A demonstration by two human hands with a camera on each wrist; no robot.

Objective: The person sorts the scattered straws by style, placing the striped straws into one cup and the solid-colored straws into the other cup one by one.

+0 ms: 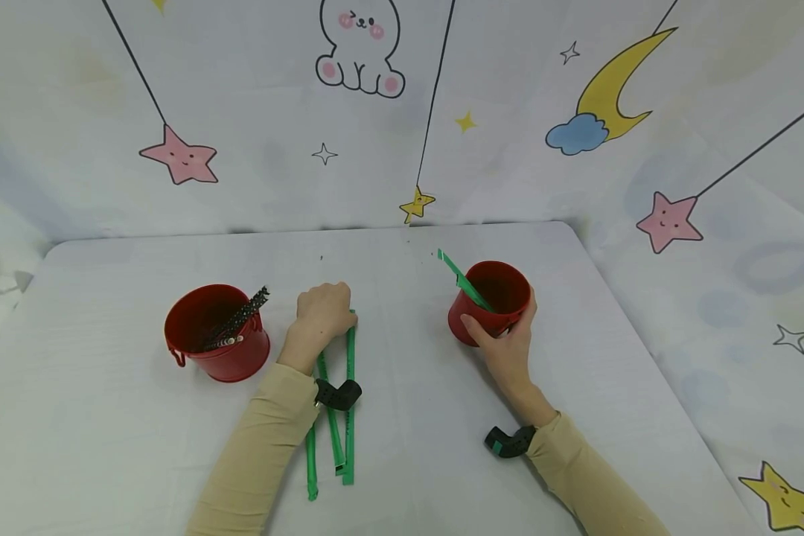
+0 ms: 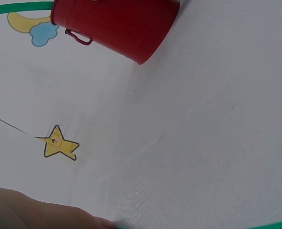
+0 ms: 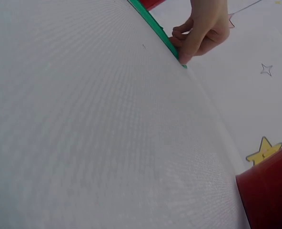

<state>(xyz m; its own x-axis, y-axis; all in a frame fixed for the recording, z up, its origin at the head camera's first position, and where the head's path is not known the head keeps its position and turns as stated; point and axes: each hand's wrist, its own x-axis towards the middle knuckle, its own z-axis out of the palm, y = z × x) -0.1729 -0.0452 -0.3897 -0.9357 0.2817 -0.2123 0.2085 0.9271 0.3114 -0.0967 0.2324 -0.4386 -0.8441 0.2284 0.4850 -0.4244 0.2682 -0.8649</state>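
My left hand (image 1: 324, 313) pinches the far end of a thin green wrapped straw (image 1: 351, 365) on the table; in the right wrist view its thumb and fingers (image 3: 191, 45) meet at that tip. Two more green straws (image 1: 311, 461) lie beside it, partly under the left wrist. My right hand (image 1: 512, 353) grips the outer wall of a red bucket (image 1: 465, 316), thumb on the near side and fingers round the right. One green straw (image 1: 470, 290) leans inside that bucket and sticks out over its rim. The right wrist view shows a bucket (image 3: 269, 191) but not the right hand.
A second red bucket (image 1: 231, 365) stands to the left of my left hand, with black dotted straws (image 1: 244, 316) leaning in it. The white-covered table (image 1: 402, 447) ends at a printed cloth backdrop (image 1: 261, 179) behind and to the right.
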